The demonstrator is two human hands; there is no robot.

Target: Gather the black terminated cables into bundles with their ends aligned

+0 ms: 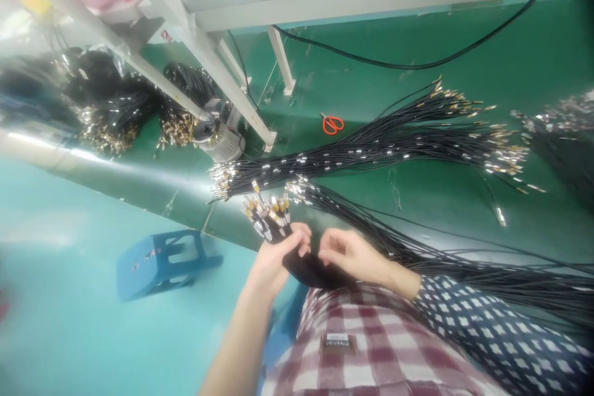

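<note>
Head view: your left hand [273, 260] is clenched round a bundle of thin black cables with gold-and-silver plug ends [271, 219], held just off the green table [464, 198] edge, well below the orange-handled scissors [331, 124]. Your right hand [352, 253] pinches the same bundle, also below the scissors.

Judgement: light, limp, slick strands. Plug tips may snag or bend, so grip the black sheath behind them.

A loose fan of black cables [371, 154] lies between scissors and bundle: tangling risk. Open room is down-left of the scissors, over the teal floor [69, 291] beside the blue plastic stool [162, 260].
</note>
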